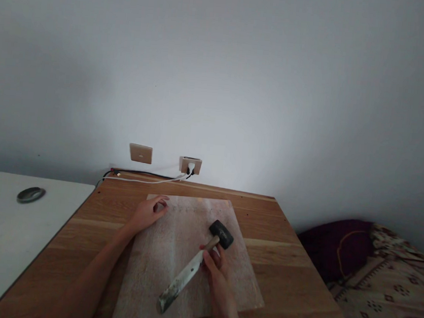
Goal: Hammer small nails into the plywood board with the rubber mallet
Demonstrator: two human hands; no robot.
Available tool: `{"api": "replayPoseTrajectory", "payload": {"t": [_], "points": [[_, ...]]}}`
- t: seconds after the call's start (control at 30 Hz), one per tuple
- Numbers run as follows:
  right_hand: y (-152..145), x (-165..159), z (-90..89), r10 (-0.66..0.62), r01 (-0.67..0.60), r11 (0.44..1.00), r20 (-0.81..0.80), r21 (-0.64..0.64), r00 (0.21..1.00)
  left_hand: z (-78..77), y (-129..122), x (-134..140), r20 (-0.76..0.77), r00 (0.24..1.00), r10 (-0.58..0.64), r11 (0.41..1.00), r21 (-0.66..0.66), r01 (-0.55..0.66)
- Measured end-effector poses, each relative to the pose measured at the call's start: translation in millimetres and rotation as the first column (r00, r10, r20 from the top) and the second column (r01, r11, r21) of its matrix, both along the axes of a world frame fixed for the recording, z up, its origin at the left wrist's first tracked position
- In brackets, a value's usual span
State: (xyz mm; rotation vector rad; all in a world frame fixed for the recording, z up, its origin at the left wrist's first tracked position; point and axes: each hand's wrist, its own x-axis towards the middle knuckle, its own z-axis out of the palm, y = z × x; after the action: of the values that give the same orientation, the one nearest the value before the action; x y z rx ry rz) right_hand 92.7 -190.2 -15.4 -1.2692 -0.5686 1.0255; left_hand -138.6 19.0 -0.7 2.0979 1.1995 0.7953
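My right hand (217, 273) is closed round the handle of a rubber mallet (187, 274), close under its black head. The mallet lies slantwise over a pale wooden board (157, 273), its worn white grip pointing toward me. At the board's far left corner is my left hand (152, 213), its thumb and forefinger curled into a ring with the tips together. Anything pinched between them is too small to make out. Faint small marks run in a row near the board's far edge.
The board rests on a brown wooden table (290, 279) against a wall. Cables (147, 180) run along the back edge to a plugged-in socket (191, 166). A white surface (0, 239) at left holds a grey oval object (31, 194). Patterned fabric (386, 293) lies at right.
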Motion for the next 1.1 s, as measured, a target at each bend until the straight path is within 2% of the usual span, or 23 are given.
{"api": "replayPoseTrajectory", "payload": {"t": [0.2, 0.3, 0.4, 0.5, 0.6, 0.7, 0.77, 0.83, 0.9, 0.97, 1.1], "points": [[8, 15, 8.6, 0.015, -0.014, 1.000, 0.096, -0.011, 0.995, 4.1, 8, -2, 0.030, 0.998, -0.063, 0.996, -0.061, 0.065], [13, 18, 12.7, 0.046, -0.041, 0.999, 0.179, -0.031, 0.983, 12.8, 6, 3, 0.000, 1.000, 0.012, 0.998, -0.056, -0.012], [15, 20, 12.4, 0.051, -0.038, 0.998, 0.259, -0.057, 0.965, 26.2, -11, 15, 0.005, 0.986, 0.167, 0.986, 0.018, -0.167], [15, 23, 8.7, 0.038, -0.011, 0.997, 0.382, -0.073, 0.923, 34.6, -46, 29, 0.029, 0.982, 0.186, 0.972, 0.140, -0.188], [7, 25, 4.7, -0.025, 0.097, 0.991, 0.602, -0.087, 0.798, 26.0, -91, 31, -0.015, 0.983, 0.184, 0.954, 0.243, -0.175], [-9, 28, 4.5, -0.131, 0.222, 0.975, 0.776, -0.011, 0.616, 1.9, -134, 12, -0.078, 0.968, 0.239, 0.941, 0.264, -0.211], [-22, 31, 6.4, -0.167, 0.216, 0.975, 0.822, 0.055, 0.545, -15.4, -156, -8, -0.122, 0.943, 0.309, 0.920, 0.289, -0.264], [-35, 35, 7.1, -0.160, 0.153, 0.984, 0.843, 0.094, 0.513, -28.0, -172, -27, -0.152, 0.925, 0.348, 0.907, 0.304, -0.291], [-46, 41, 4.3, -0.126, 0.077, 0.992, 0.857, 0.101, 0.500, -32.9, -182, -37, -0.159, 0.907, 0.390, 0.895, 0.299, -0.332], [-54, 47, -2.1, -0.086, 0.026, 0.996, 0.862, 0.084, 0.499, -30.6, -188, -38, -0.164, 0.897, 0.409, 0.889, 0.293, -0.352], [-60, 56, -15.7, -0.025, -0.006, 0.999, 0.854, 0.033, 0.520, -18.5, -194, -22, -0.240, 0.897, 0.372, 0.917, 0.247, -0.314]]}}
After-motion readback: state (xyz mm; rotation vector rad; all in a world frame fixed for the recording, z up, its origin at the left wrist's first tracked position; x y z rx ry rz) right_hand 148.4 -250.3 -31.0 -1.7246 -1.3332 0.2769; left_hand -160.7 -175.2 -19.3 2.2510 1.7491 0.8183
